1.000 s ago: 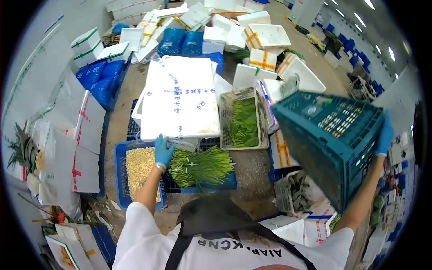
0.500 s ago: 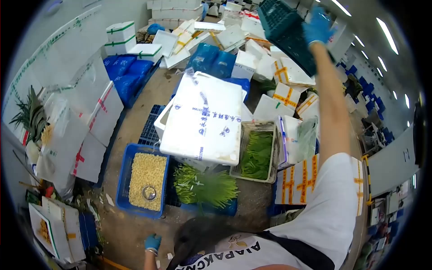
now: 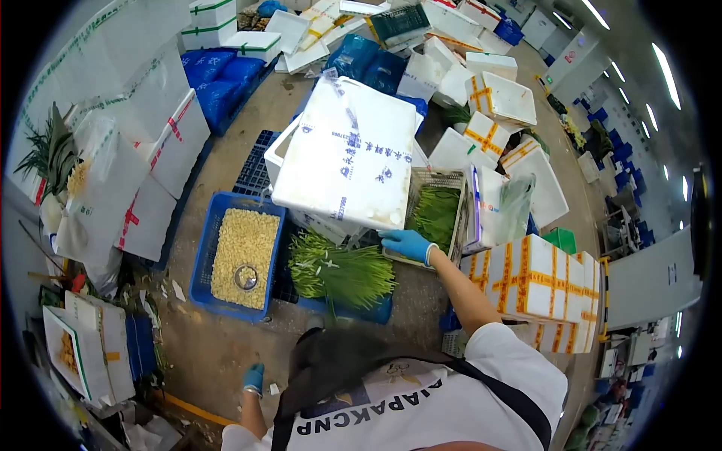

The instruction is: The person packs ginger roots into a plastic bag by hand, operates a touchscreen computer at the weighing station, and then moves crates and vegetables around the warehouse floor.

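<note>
My right hand (image 3: 408, 245), in a blue glove, reaches over the near rim of a beige crate (image 3: 456, 179) that holds green leaves (image 3: 435, 214). Its fingers are stretched out, close to the lower corner of a white foam box (image 3: 346, 154); whether they touch it I cannot tell. My left hand (image 3: 254, 377), also gloved in blue, hangs low over the floor with loose fingers and nothing visible in it. Between the hands lies a bundle of long green stalks (image 3: 342, 270). Left of it stands a blue crate (image 3: 198, 259) of pale yellow pieces (image 3: 242, 244) with a round clear bowl (image 3: 246, 277) on top.
White foam boxes (image 3: 500, 98) are heaped at the back, with a dark green crate (image 3: 397, 26) among them. Orange-taped boxes (image 3: 526, 278) stand at the right. Tall white boxes (image 3: 154, 218) line the left side. Blue sacks (image 3: 226, 79) lie behind them.
My right hand has let go of the dark green crate, which now lies on the heap at the back. That hand has come down to the beige crate. My left hand has dropped slightly.
</note>
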A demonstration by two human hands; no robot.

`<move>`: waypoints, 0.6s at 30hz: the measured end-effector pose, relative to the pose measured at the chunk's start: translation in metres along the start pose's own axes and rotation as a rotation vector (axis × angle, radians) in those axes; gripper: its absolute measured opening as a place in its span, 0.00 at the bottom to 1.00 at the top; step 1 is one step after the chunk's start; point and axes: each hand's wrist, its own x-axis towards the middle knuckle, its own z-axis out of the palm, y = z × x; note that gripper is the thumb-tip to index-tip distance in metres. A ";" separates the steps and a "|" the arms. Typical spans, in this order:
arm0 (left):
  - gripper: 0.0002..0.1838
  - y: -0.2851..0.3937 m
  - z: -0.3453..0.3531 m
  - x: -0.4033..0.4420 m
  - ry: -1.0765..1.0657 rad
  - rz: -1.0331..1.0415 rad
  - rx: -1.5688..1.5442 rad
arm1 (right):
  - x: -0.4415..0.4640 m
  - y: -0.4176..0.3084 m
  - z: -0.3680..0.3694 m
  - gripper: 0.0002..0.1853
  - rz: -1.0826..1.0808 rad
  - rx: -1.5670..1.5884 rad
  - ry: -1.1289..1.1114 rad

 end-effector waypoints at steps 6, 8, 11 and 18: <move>0.29 0.051 0.035 -0.051 0.090 0.008 -0.026 | -0.030 0.020 0.050 0.26 -0.173 -0.005 -0.070; 0.28 0.072 0.057 -0.098 0.089 -0.028 -0.130 | -0.020 0.037 0.084 0.26 -0.197 0.046 -0.105; 0.28 0.070 0.075 -0.165 -0.029 -0.089 -0.001 | -0.027 0.025 0.128 0.26 -0.259 -0.038 -0.271; 0.27 -0.039 0.096 -0.275 0.145 -0.229 0.058 | -0.057 -0.017 0.239 0.26 -0.440 -0.263 -0.590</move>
